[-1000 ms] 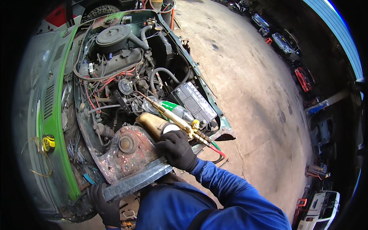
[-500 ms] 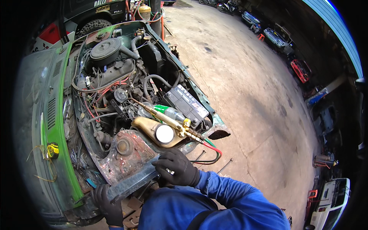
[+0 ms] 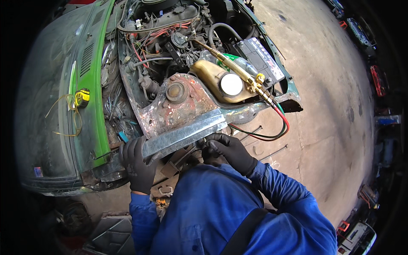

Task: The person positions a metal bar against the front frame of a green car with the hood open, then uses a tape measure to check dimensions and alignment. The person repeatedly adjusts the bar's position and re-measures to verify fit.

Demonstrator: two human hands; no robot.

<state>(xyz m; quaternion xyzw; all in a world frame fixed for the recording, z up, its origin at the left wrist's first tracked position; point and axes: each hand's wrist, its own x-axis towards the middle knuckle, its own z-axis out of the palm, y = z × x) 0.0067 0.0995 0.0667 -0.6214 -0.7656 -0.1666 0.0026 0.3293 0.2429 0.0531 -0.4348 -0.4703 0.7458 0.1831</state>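
A long grey sheet-metal strip (image 3: 187, 132) lies along the near edge of the car's engine bay, beside the rusty strut tower (image 3: 177, 92). My gloved left hand (image 3: 139, 163) holds the strip's left end, with the fingers up against the end and the thumb under the lower edge. Below the strip's right half, my gloved right hand (image 3: 231, 152) is closed, its fingertips pinched close to the lower edge. A small shiny bit shows at those fingertips, too small to name. A brass gas torch (image 3: 238, 70) rests across a yellowed plastic reservoir (image 3: 208, 76) with a white cap.
Red and green hoses (image 3: 284, 123) loop from the torch past the fender's edge. A black battery (image 3: 261, 59) and a plastic bottle (image 3: 244, 63) sit beside it. On the green cowl lies a yellow tape measure (image 3: 82, 97). Rods (image 3: 274, 152) lie on the concrete floor.
The view has shifted, so the car appears higher and further right. My right hand has moved from the strip's upper face to below its lower edge; my left stays at the left end.
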